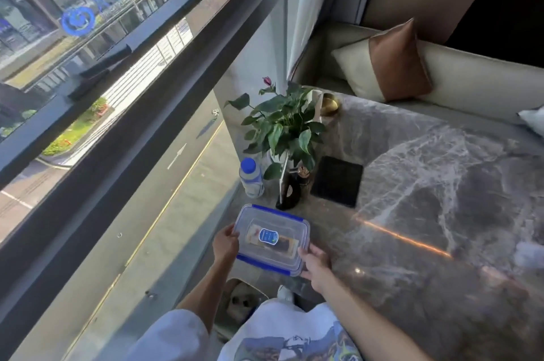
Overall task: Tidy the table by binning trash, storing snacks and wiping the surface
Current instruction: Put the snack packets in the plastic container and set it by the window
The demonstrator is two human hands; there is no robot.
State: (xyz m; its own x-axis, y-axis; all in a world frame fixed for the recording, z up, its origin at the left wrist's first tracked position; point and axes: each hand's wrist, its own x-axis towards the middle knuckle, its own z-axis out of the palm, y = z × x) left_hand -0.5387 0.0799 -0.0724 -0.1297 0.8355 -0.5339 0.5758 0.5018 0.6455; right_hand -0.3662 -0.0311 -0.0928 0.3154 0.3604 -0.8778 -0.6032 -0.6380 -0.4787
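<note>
A clear plastic food box [272,238] with blue clips and a closed lid sits at the near left corner of the grey marble table [426,184]. A wrapped snack shows through the lid, under a blue label. My left hand [225,244] grips the box's left side. My right hand [315,268] holds its near right corner, thumb on the lid's rim. Below the table edge, between my knees, a bin [240,301] holds crumpled trash.
A water bottle with a blue cap [250,178], a potted plant [282,128], a dark bottle [290,191] and a black square mat [337,181] stand just beyond the box. A brass dish [329,104] sits at the far corner. A white object [530,254] lies at the right edge. Window glass runs along the left; a sofa with cushions lies behind.
</note>
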